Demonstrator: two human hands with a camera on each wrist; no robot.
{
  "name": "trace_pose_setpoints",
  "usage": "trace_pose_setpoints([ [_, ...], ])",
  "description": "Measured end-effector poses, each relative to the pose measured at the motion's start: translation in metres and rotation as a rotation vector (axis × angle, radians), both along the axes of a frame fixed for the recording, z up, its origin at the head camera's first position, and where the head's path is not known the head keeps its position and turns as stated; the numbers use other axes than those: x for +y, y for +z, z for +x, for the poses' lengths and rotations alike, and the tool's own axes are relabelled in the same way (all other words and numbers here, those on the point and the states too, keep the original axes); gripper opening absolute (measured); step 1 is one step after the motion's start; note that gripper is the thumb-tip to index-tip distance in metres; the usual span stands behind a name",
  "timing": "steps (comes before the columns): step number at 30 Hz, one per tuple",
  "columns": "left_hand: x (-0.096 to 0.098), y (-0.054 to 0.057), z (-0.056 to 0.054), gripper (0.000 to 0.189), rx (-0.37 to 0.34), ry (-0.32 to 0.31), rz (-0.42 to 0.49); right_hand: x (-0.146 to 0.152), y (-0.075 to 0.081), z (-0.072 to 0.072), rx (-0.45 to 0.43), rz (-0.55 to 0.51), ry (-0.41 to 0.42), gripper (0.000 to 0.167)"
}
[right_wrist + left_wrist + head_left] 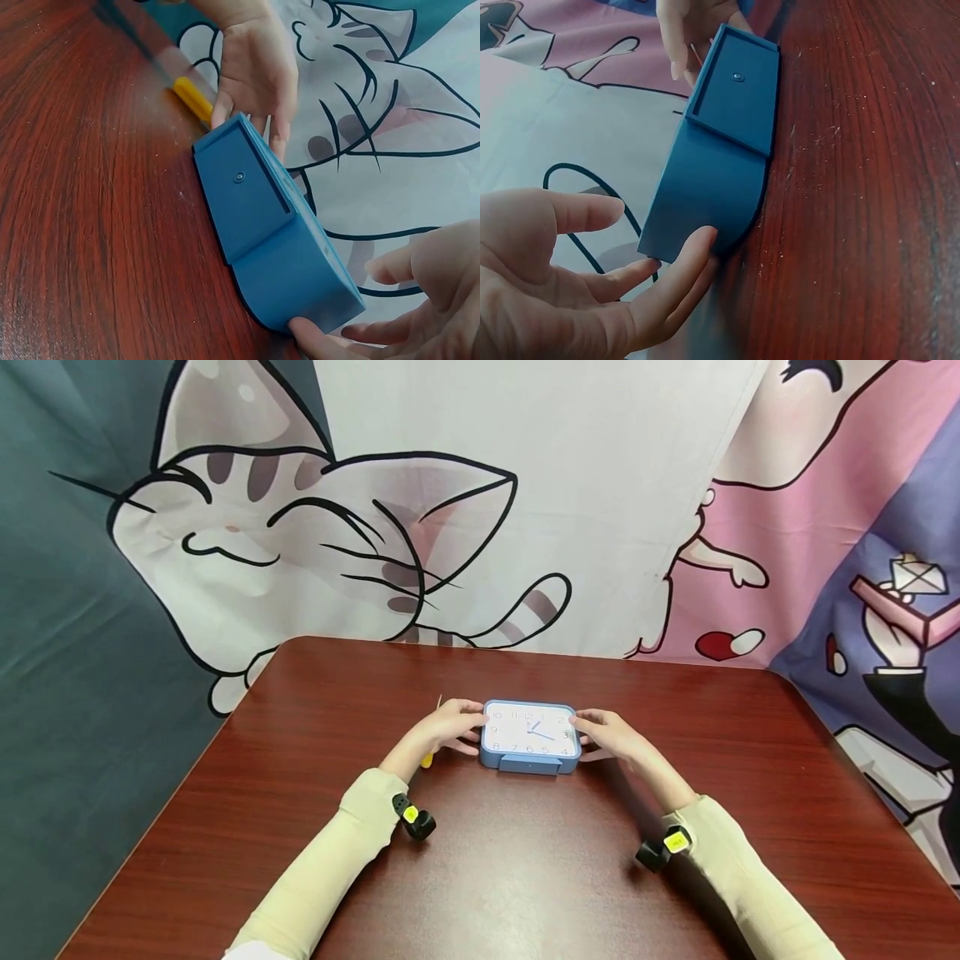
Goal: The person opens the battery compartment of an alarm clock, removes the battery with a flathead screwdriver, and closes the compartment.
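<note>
A blue alarm clock [529, 729] with a white numbered face rests on the table, face turned upward. Its blue side, with a raised panel and a small round screw-like detail, shows in both wrist views. My left hand [452, 724] is at the clock's left end; fingertips touch its corner in the left wrist view, while one digit stands apart. At the opposite end is my right hand [609, 735], with a fingertip at the lower corner and the thumb away from the case. Beside the left hand lies a thin tool with a yellow handle [193, 99], partly hidden.
The clock lies on a reddish-brown wooden table [510, 860] with rounded far corners. Behind it hangs a cloth backdrop [600, 485] printed with a cartoon cat and other figures. Each wrist carries a black strapped camera [417, 822].
</note>
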State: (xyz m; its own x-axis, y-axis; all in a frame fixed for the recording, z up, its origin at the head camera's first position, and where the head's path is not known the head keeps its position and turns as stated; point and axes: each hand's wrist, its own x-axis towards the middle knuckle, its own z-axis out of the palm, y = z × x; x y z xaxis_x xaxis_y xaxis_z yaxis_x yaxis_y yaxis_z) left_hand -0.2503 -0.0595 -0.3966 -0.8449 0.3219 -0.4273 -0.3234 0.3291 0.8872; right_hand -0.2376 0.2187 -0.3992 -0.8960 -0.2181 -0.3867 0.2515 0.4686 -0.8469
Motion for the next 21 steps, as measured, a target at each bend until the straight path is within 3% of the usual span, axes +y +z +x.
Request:
trace_pose_setpoints([
  [11,0.0043,-0.0039,0.0038,0.051,0.023,0.046,-0.018,-0.0016,-0.0037,0.0000,0.007,-0.011,-0.015,0.055],
  [21,0.0045,-0.0088,0.0049,0.047,0.010,0.103,0.027,-0.0026,-0.0048,0.0029,0.031,-0.015,-0.020,0.050],
])
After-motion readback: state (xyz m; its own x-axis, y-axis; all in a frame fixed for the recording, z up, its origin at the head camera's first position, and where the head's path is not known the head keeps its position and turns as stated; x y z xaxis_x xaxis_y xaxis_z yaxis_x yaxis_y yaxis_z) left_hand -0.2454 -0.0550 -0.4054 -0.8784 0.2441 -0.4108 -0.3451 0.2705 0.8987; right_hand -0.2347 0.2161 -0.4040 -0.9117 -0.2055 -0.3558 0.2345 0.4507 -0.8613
